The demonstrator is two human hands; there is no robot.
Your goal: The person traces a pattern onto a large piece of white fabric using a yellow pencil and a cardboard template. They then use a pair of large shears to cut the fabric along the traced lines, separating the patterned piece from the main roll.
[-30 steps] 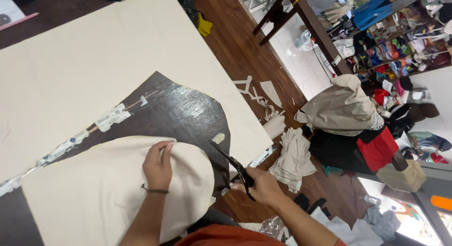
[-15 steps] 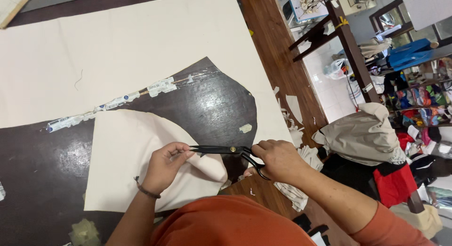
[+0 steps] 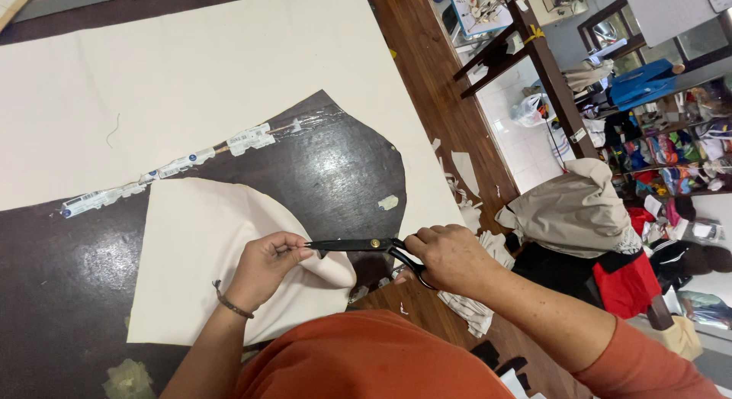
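My right hand [image 3: 450,255] grips the handles of black scissors [image 3: 358,246], whose blades point left over the dark table [image 3: 335,159]. My left hand [image 3: 267,265] pinches the rounded edge of a cut cream fabric piece [image 3: 198,246] right at the blade tips. That piece lies flat on the dark table near me. A large cream fabric sheet [image 3: 191,78] with a curved cut-out covers the far part of the table.
A strip of torn white tape [image 3: 175,166] runs across the table. Fabric scraps [image 3: 469,208] litter the wooden floor at the right. A grey cloth bundle [image 3: 572,208], a red bag [image 3: 629,281] and cluttered shelves [image 3: 671,132] stand beyond.
One second ago my left hand lay flat on the piece and the scissors hung low at the table's edge. Now the scissors are level and my left hand pinches the fabric edge at their tips.
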